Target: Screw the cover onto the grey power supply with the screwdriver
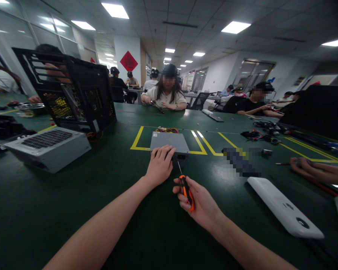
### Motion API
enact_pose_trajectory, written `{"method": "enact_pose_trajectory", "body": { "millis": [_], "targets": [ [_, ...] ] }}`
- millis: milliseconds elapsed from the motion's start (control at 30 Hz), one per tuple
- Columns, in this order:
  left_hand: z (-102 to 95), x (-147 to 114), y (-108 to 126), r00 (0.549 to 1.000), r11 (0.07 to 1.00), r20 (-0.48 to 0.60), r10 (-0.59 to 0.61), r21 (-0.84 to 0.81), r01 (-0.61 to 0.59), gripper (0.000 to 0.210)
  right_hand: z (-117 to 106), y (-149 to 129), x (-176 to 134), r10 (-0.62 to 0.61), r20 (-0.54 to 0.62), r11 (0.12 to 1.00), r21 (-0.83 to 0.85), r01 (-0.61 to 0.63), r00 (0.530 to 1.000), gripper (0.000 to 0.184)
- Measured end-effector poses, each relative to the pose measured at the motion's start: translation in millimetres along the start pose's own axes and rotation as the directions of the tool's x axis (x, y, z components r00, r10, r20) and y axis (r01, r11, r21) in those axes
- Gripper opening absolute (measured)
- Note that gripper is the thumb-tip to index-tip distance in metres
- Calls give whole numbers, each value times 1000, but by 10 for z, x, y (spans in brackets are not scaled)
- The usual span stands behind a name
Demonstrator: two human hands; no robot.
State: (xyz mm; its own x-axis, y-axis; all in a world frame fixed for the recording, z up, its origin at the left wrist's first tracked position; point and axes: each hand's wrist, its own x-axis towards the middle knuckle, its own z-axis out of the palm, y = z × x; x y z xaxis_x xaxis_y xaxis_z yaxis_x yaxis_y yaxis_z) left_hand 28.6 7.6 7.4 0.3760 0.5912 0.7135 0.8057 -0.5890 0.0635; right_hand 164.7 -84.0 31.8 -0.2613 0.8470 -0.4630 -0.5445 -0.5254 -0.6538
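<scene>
A grey computer power supply [169, 141] lies on the green table in front of me, with a bundle of coloured wires at its far side. My left hand [161, 165] holds it at the near edge, fingers bent over the top and pressed together; the thumb is hidden. In my right hand [198, 198] is an orange and black screwdriver [187, 193], its handle held between thumb and fingers. The thin shaft points up and away, toward the near face of the power supply. Whether the tip touches it I cannot tell.
To the left stand a black computer case [81, 93] and a larger grey power supply [53, 146]. On the right lie a white power bank-like device [284, 208], a blurred-out dark object [240, 162] and cables [259, 135]. A co-worker's hand [315, 170] reaches in there; another person [169, 92] sits opposite.
</scene>
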Motion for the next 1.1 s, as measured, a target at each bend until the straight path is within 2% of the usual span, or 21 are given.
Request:
{"method": "enact_pose_trajectory", "body": {
  "millis": [100, 300, 467, 700, 1000, 1100],
  "targets": [
    [3, -1, -4, 1000, 1000, 7, 1, -3, -1, 42, -4, -13, 6, 20, 18, 1000, 5, -20, 1000, 32],
    [12, -3, -10, 1000, 1000, 9, -1, -13, 1, 43, 28, -15, -33, 57, -44, 997, -40, -59, 997, 20],
    [6, -3, -2, 1000, 1000, 6, -7, -6, 7, 43, 3, -6, -17, 18, -37, 999, -45, -19, 999, 16],
    [14, -3, -9, 1000, 1000, 7, -1, -5, 1, 43, -17, -10, 12, 23, 16, 1000, -17, -23, 1000, 30],
    [-2, -2, 0, 1000, 1000, 8, 1, 7, -2, 43, -23, 6, 13, 28, -33, 998, -54, -30, 999, 13],
    [-14, 4, 4, 1000, 1000, 9, 6, 5, -6, 43, -20, -4, 14, 3, -14, 999, -32, -3, 1000, 15]
  ]
}}
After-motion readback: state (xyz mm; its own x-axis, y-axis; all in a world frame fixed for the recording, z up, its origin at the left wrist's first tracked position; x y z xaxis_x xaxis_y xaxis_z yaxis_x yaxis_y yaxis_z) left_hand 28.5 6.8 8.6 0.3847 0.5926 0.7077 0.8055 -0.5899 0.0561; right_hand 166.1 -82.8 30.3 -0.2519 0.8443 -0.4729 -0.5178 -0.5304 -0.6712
